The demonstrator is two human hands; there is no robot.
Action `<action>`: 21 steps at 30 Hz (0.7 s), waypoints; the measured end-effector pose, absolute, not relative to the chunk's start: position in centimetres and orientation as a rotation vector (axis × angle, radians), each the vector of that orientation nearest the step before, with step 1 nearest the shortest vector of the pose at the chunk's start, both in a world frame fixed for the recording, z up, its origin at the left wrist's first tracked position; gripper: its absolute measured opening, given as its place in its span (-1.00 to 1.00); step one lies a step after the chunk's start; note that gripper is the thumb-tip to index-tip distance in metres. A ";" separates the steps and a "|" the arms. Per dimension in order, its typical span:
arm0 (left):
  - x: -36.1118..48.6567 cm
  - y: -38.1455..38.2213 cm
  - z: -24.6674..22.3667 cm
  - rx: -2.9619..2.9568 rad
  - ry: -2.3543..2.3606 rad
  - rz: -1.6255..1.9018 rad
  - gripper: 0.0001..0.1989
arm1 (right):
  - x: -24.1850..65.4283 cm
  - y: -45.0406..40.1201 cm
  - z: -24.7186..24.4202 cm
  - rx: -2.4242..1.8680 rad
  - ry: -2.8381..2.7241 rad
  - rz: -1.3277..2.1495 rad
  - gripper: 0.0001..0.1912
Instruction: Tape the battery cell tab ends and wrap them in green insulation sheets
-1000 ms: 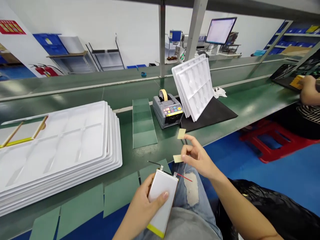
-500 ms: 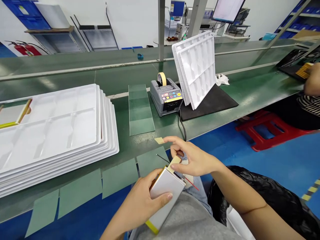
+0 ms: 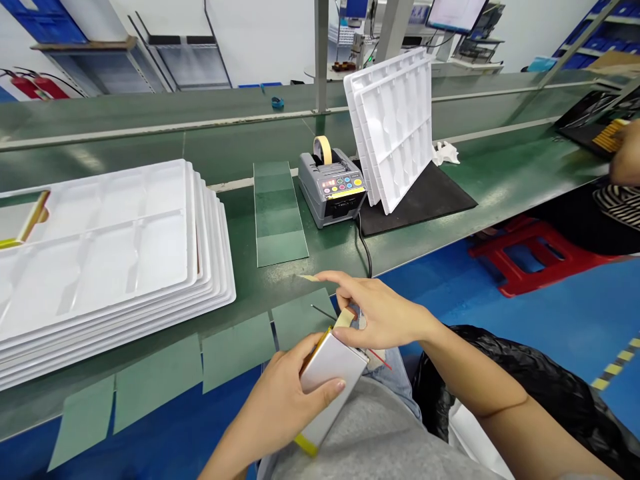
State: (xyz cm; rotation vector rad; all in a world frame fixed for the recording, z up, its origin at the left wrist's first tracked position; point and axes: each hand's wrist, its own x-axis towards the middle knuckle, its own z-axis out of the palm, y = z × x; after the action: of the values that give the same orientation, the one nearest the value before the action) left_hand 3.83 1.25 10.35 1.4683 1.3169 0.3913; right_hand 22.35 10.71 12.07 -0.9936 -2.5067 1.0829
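My left hand is wrapped round a silver pouch battery with yellow edging, held tilted above my lap. A black wire and a red wire stick out near its upper end. My right hand is at that end, its thumb pressing a short strip of masking tape at the battery's top edge. The curled fingers behind it are partly hidden. A second piece of tape clings to the tip of my stretched right index finger.
A tape dispenser stands on the green bench, beside leaning white trays on a black mat. Stacked white trays occupy the left, the top one holding another battery. Green sheets overhang the front edge. Another person's arm is far right.
My right thumb has moved slightly down, pressing the tape strip nearer the battery's edge. The tape on my index fingertip has turned more edge-on. The view has shifted a little.
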 end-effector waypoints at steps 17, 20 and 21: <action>4.0 0.3 9.9 1.578 1.726 0.437 -0.61 | 21.7 7.9 10.8 -0.798 -1.974 0.879 -0.38; 3.9 0.2 9.5 1.732 1.705 0.373 -0.60 | 21.3 7.5 10.6 -0.819 -1.947 0.841 -0.38; 3.7 0.2 9.4 1.792 1.708 0.335 -0.60 | 21.3 7.4 10.6 -0.846 -1.945 0.861 -0.38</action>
State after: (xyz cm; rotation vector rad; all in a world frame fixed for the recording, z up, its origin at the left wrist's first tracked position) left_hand 3.75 0.17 9.37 1.7915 1.7078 0.3346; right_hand 21.33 7.45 10.59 -0.8458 -1.9446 0.8613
